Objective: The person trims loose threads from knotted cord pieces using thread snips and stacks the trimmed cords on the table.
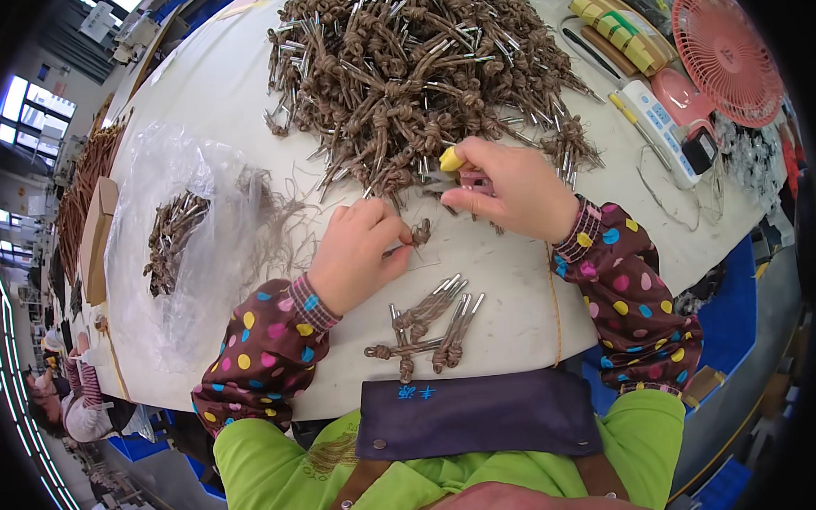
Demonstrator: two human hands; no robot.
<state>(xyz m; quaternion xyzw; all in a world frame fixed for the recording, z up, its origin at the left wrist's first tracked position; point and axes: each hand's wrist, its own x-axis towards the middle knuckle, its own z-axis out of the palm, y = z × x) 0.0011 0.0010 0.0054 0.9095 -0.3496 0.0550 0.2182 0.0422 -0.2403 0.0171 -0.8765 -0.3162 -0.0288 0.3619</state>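
Note:
My left hand (356, 255) is closed, pinching a knotted brown cord (421, 232) between thumb and fingers; most of the cord is hidden by the hand. Just to its right, my right hand (523, 190) is wrapped round what looks like thread snips (477, 181), with pinkish handles partly covered by the fingers. Something yellow (451, 159) shows at the right index fingertip. Beyond both hands rises a big heap of knotted brown cords (411, 84) with silver metal tips. Several more knotted cords (428, 326) lie in a small group close to my apron.
At left, a clear plastic bag (140, 291) lies around more cords (175, 236), with loose thread scraps (276, 219) beside it. A white power strip (662, 131), a pink fan (726, 53) and a yellow-wrapped bundle (623, 33) are at the right. Another person (76, 406) sits far left.

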